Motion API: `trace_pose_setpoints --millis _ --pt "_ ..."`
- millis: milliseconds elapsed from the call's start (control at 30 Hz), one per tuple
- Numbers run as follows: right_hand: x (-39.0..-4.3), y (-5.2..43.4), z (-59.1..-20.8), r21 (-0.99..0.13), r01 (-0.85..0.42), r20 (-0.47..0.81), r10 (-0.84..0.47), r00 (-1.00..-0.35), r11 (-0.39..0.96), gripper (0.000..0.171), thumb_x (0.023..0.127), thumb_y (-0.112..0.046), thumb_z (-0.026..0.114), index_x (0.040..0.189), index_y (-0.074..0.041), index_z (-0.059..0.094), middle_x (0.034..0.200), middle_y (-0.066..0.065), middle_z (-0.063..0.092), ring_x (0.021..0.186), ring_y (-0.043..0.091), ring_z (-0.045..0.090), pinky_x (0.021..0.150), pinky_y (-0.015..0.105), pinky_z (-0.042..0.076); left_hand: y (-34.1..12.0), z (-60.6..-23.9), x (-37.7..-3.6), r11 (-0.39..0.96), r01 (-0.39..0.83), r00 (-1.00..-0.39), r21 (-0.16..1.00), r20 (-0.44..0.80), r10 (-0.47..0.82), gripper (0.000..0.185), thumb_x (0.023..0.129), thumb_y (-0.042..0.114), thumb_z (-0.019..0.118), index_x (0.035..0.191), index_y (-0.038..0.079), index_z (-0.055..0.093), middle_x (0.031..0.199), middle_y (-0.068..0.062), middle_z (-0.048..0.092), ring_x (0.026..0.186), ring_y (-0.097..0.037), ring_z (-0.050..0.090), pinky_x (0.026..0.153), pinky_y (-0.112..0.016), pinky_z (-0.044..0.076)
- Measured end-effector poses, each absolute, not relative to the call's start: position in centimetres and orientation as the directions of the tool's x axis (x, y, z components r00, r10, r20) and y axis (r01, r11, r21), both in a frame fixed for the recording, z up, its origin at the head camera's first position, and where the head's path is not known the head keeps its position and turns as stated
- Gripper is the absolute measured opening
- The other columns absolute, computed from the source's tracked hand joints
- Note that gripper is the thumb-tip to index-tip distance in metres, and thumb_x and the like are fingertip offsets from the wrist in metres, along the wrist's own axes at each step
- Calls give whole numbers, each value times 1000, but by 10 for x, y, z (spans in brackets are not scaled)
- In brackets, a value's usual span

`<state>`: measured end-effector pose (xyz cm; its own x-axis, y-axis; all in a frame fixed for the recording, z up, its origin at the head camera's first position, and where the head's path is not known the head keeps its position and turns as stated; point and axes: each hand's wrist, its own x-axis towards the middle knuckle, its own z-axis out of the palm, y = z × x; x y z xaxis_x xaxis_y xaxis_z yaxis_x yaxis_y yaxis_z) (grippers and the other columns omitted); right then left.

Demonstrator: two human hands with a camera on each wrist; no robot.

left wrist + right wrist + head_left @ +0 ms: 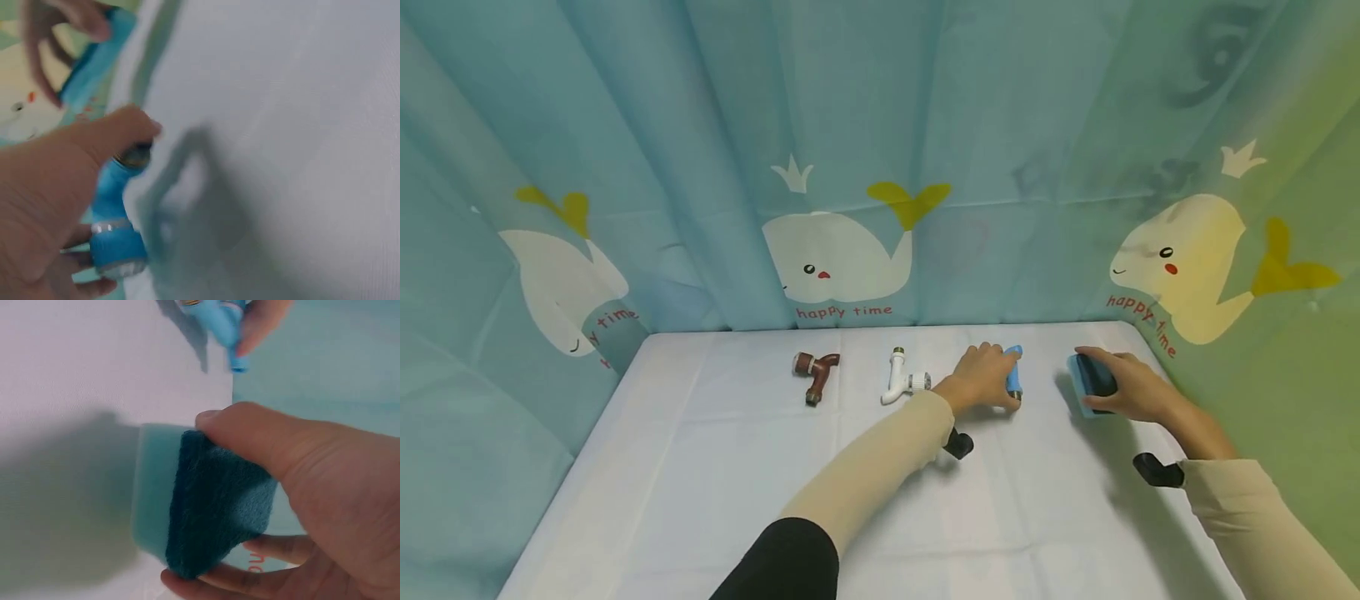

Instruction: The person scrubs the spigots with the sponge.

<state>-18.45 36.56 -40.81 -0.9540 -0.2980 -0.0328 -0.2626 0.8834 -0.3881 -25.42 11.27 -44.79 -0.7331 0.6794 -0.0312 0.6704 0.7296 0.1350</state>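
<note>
Black sleeve (786,558) nearest camera, bottom centre. White table (700,467) runs to whale-print curtain (850,167). Left hand (981,377) curled round blue faucet (1014,372), thumb on its near end; faucet on table, right of centre at back. Right hand (1131,387) pinches blue sponge (1092,385), dark scouring face toward palm, just right of faucet. White faucet (898,379) and brown faucet (815,372) lie untouched further left. Judgement: pick-up stage, both items gripped. Next move needs sponge brought onto faucet, firm hold.
</note>
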Motion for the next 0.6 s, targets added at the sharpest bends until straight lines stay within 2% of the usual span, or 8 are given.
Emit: trace_pose_setpoints --millis 100,200,300,400,500,600 --pt "-183 363 -410 -412 -282 10 -305 -952 867 84 85 -24 86 152 -5 39 132 43 47 101 48 55 75 57 51 96 -436 -255 671 623 -736 402 11 677 80 84 50 81 150 20 49 126 0 62 108 -12 57 90 -26 49" --pt "-182 355 -409 -438 -314 79 -311 -947 842 84 86 -20 85 155 -7 38 140 39 44 108 49 53 80 61 50 72 -424 -251 540 510 -763 669 62 643 76 82 44 85 146 22 50 135 -2 61 118 -11 57 92 -25 50" --pt "-177 345 -408 -480 -363 163 -325 -931 798 84 86 -14 84 156 -9 39 144 34 44 111 47 55 81 58 53 44 -416 -240 356 371 -800 858 100 591 71 81 36 88 142 24 54 138 1 60 125 -9 56 98 -26 51" --pt "-172 332 -408 -541 -410 237 -334 -912 735 83 86 -9 83 157 -11 40 146 28 45 104 43 62 75 45 60 17 -411 -226 150 246 -823 957 125 554 64 81 24 89 137 22 59 135 4 59 125 -9 58 101 -29 52" --pt "-168 318 -408 -597 -440 287 -333 -898 671 83 85 -4 83 157 -14 41 148 23 45 95 39 67 69 32 61 -8 -411 -214 -5 174 -827 985 149 542 59 82 11 86 135 16 60 138 1 55 125 -13 59 102 -33 53" --pt "-166 303 -409 -624 -468 325 -336 -884 627 84 84 -1 82 157 -14 42 149 21 45 94 36 68 70 29 61 -27 -413 -205 -84 125 -827 989 150 541 62 84 5 81 140 11 56 144 -6 51 128 -21 58 102 -36 53"
